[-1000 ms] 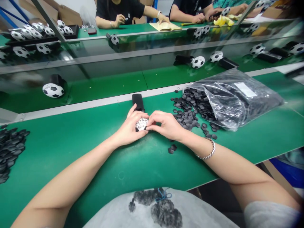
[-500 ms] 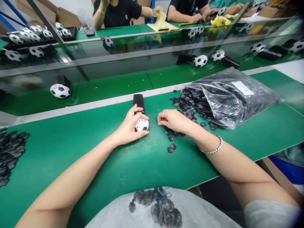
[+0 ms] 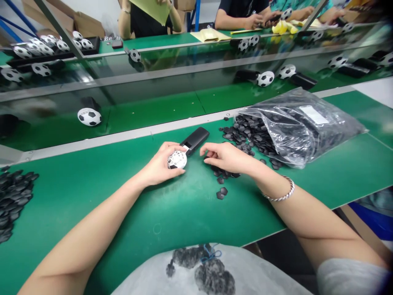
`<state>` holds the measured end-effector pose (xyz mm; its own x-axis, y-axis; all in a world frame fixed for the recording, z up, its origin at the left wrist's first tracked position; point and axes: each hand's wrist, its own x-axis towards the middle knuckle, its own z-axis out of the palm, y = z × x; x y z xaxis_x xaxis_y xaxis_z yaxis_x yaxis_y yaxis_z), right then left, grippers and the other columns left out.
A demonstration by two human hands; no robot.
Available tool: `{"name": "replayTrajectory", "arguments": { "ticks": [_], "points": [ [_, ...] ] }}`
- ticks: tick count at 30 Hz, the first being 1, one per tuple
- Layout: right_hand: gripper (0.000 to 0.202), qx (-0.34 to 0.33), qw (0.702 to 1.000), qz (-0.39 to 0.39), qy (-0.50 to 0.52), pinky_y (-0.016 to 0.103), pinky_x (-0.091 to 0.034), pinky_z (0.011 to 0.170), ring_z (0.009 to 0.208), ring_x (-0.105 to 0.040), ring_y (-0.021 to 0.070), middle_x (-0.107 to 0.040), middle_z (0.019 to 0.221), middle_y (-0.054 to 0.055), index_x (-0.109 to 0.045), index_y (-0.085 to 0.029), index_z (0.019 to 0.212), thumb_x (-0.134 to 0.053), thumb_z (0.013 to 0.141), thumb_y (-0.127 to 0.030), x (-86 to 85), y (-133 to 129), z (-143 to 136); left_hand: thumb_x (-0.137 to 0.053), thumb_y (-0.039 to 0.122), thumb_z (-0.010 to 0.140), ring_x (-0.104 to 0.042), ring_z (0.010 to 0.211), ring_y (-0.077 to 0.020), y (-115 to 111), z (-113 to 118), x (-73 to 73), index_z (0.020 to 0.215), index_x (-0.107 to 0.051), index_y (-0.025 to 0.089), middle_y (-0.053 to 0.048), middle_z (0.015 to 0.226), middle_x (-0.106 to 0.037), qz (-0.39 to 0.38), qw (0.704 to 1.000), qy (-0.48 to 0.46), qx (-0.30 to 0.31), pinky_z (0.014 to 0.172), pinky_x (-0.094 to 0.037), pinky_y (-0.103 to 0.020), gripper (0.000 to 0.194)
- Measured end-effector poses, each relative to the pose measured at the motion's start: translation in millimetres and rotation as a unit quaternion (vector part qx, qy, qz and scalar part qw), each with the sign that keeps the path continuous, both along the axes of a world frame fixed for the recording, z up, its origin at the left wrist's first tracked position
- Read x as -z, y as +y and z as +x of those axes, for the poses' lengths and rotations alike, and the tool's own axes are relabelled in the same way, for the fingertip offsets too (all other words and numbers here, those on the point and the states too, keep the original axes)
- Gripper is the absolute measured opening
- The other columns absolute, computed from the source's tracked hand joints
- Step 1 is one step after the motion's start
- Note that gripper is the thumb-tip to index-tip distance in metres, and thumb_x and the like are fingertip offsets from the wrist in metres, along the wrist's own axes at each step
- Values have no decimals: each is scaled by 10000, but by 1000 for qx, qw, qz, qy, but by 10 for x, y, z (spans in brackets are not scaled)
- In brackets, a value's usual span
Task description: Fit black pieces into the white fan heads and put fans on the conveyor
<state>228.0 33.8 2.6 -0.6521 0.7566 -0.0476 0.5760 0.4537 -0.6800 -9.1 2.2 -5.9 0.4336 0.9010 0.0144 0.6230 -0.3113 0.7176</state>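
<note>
My left hand [image 3: 162, 164] is wrapped round a white ball piece [image 3: 177, 159] with some black patches, low over the green table. A black handle [image 3: 197, 139] sticks out from the ball toward the upper right. Just right of the ball, my right hand [image 3: 217, 155] has its fingers curled, with thumb and index finger near each other; whether a small piece is between them is hidden. Beneath and beside that hand lie loose black pentagon pieces [image 3: 221, 192]. More of them spill from a clear plastic bag [image 3: 307, 123].
Another pile of black pieces [image 3: 15, 196] lies at the far left. Beyond the metal rail [image 3: 132, 135], a green conveyor belt [image 3: 147, 116] carries soccer-ball items [image 3: 89, 116]. Across it, people work at another green table with a yellow envelope [image 3: 210, 35] and a black tray [image 3: 92, 46].
The handle has swung from pointing away to the upper right as my left hand turned the ball and shifted slightly left. My right hand's fingers have loosened a little. Items on the belt have moved right.
</note>
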Motion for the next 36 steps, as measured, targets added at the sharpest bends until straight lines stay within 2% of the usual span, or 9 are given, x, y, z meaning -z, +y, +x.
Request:
{"name": "replayTrajectory", "arguments": {
  "ticks": [3,5,10,12,15,21,31,36],
  "points": [
    [106,-1,994,-56,95,212,-442,565,588,-573,106,-601,669,-26,-578,-183,916,-539,819,-202,3,-64,-64,-658,219,651,-426,1173,-255,-7,11,38,1131,-492,217,-83,1179,-430,10,1000,-14,9,1035,-310,-459,508],
    [130,-14,990,-55,128,229,-466,616,656,-599,122,-636,741,-4,-600,-176,921,-586,799,-217,18,-93,-109,-658,204,651,-413,1190,-248,-9,3,44,1130,-493,223,-79,1184,-440,6,999,-26,38,1041,-306,-443,506],
    [72,-47,981,129,139,263,-460,744,801,-589,150,-642,834,43,-656,-177,843,-596,814,-205,62,-131,-187,-657,196,661,-393,1211,-239,-21,4,33,1140,-486,241,-72,1214,-438,5,996,-42,84,1041,-308,-422,510],
    [96,-49,978,160,122,261,-460,745,816,-590,153,-647,855,46,-648,-181,879,-561,839,-194,71,-149,-198,-653,202,666,-395,1208,-241,-22,11,37,1141,-484,244,-71,1209,-440,6,995,-41,86,1039,-309,-428,506],
    [136,-46,983,157,86,257,-465,726,807,-599,153,-655,873,39,-627,-190,945,-528,854,-168,74,-177,-203,-645,207,673,-393,1207,-244,-21,14,50,1150,-471,253,-66,1210,-439,12,995,-40,87,1036,-312,-438,510],
    [80,-49,981,154,107,252,-459,729,810,-586,150,-638,868,43,-619,-173,864,-543,843,-157,66,-193,-206,-642,187,675,-401,1197,-232,-47,20,57,1159,-468,247,-64,1200,-439,15,996,-40,81,1028,-328,-411,518],
    [117,-120,966,193,125,292,-443,713,791,-543,168,-632,825,52,-616,-185,859,-500,873,-187,155,-159,-268,-696,297,671,-448,1148,-240,-74,114,61,1069,-528,228,-75,1132,-498,43,997,-52,37,1002,-356,-419,438],
    [74,-75,967,182,160,269,-430,648,714,-525,155,-595,742,32,-565,-181,802,-538,854,-226,195,-158,-313,-678,277,678,-449,1139,-230,-90,133,79,1036,-528,217,-67,1105,-506,58,997,-45,32,992,-367,-403,393]
  ]
}}
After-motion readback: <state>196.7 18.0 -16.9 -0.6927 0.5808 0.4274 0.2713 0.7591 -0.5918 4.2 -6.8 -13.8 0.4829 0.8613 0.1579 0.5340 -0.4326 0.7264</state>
